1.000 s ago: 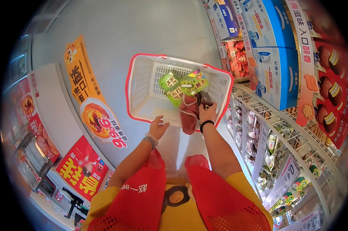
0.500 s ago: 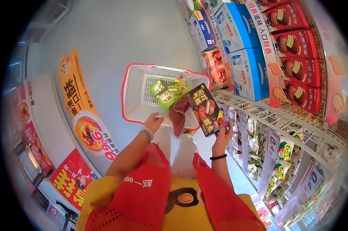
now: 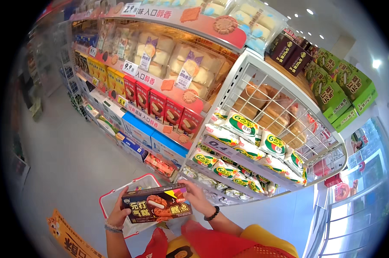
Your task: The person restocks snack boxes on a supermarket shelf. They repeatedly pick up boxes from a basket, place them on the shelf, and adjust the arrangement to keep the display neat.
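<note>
Between my two hands is a dark brown snack box [image 3: 158, 205] with pictures of pastries on its front. My left hand [image 3: 118, 210] grips its left end, the thumb on the front face. At the upper right corner, my right hand [image 3: 196, 198] has its fingers closed round the box. A white shopping basket with a red rim [image 3: 125, 186] sits on the floor below, largely covered by the box and hands. What lies inside the basket is mostly hidden.
Shelves ahead carry red cake boxes [image 3: 158, 107], clear packs of buns [image 3: 190, 69] and blue cartons [image 3: 138, 127]. A white wire rack to the right holds wrapped snack packs [image 3: 246, 127]. Green boxes [image 3: 332, 96] and dark boxes [image 3: 285, 51] top it. An orange sticker [image 3: 69, 234] lies on the floor.
My left hand, empty before, now holds the box's left end along with my right. The box has turned from upright to level. My view has risen from the basket toward the shelves.
</note>
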{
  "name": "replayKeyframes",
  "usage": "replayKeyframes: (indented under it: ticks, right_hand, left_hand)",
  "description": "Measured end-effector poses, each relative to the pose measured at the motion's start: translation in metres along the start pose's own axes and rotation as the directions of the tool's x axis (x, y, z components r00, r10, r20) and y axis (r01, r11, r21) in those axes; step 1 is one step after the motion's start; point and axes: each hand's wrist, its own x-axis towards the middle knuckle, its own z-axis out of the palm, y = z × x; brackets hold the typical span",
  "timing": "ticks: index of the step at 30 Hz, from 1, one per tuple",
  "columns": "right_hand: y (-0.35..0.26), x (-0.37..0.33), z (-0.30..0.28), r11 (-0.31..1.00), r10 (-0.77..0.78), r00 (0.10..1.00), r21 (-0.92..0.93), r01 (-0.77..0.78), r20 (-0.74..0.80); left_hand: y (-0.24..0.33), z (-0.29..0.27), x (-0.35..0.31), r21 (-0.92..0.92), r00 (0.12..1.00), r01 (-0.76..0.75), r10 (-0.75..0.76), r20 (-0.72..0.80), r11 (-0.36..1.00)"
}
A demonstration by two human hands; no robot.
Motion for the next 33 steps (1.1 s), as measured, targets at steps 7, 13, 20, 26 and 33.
replayKeyframes:
  ticks: [7,13,20,26,33]
  right_hand:
    - [-0.019,-0.053,-0.031,0.943,-0.28,0.959,0.178,0.281,-0.035]
    - [0.005,-0.115,-0.067,0.984,-0.163,0.986,0.082,0.159,0.038]
    - [0.038,-0.165,-0.101,0.989,-0.05,0.993,0.135,0.064,-0.104]
    - [0.059,-0.182,-0.119,0.975,-0.055,0.971,0.196,0.102,-0.232]
    - [0.099,-0.205,-0.166,0.989,-0.068,0.926,0.1,0.113,-0.372]
  left_hand:
    - [0.094,0.084,-0.001,-0.113,0.962,-0.27,0.272,0.006,0.956]
    - [0.208,0.151,0.026,-0.108,0.687,-0.71,0.718,0.11,0.696]
    - [0.294,0.402,0.114,0.168,0.503,-0.864,0.838,0.214,0.475]
    - [0.303,0.512,0.218,0.549,0.385,-0.812,0.89,0.244,0.201]
    - [0.282,0.573,0.287,0.736,0.427,-0.673,0.849,0.31,0.069]
